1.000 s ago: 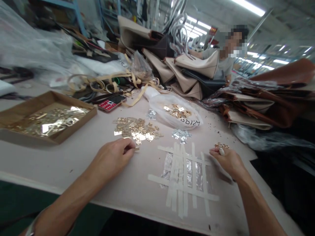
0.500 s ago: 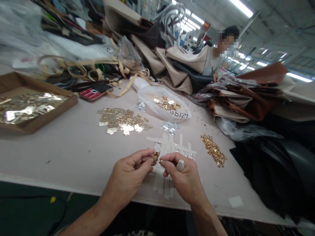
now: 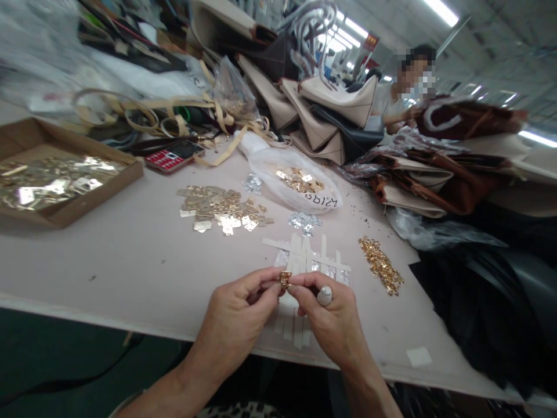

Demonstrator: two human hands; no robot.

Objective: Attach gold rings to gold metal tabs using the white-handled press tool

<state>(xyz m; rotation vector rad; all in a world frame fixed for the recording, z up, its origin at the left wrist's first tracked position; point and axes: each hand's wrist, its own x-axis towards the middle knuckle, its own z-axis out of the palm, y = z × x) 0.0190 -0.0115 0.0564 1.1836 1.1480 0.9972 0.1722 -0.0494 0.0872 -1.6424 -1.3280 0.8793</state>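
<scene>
My left hand pinches a small gold metal bag fitting between thumb and fingers. Against it, the thumb and forefinger of my right hand are closed on a tiny gold piece, mostly hidden by the fingertips. A white, rounded wrapping shows on a finger of the right hand. Under both hands lie crossed white tape strips over clear plastic with shiny bits. Silver pieces are heaped just beyond, and small gold pieces form a long pile to the right.
Flat gold plates are piled left of centre. A cardboard tray holds more. Behind are a white plastic bag with gold plates, a red-and-black phone, and beige bags. Brown bags and a person are at right.
The right fingertips have moved left onto the fitting, closing the small gap between the hands. Across the table, a dark red bag now shows by the other person's hand. The view has shifted slightly.
</scene>
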